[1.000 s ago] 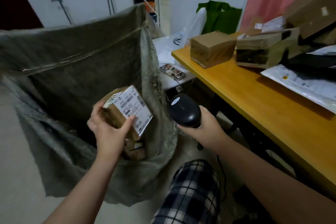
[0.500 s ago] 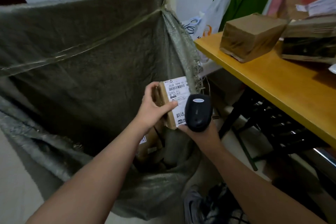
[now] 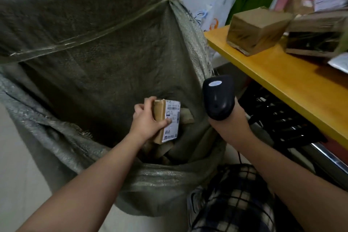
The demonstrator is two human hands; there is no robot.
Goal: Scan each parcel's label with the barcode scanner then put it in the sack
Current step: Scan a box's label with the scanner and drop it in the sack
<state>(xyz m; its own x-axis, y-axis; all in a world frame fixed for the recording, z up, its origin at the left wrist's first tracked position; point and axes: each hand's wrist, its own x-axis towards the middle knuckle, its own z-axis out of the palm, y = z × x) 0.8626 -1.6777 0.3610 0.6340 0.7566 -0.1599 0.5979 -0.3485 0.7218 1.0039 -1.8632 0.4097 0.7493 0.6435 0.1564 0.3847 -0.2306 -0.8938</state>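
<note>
Low in the middle of the frame, the left hand (image 3: pixel 148 120) grips the small brown cardboard parcel with a white label (image 3: pixel 165 118) inside the big grey woven sack (image 3: pixel 94 62), the right hand (image 3: pixel 231 124) holds the black barcode scanner (image 3: pixel 218 96), and the parcel may hit the boxes below hard if dropped.

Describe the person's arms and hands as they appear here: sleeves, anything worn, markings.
Both forearms are bare up to the frame edge, with no sleeve in view. The left hand and right hand carry no gloves, rings, watch or wristband that can be seen. No marks or tattoos show. Below the arms, checked dark-and-white clothing covers the lap.
</note>
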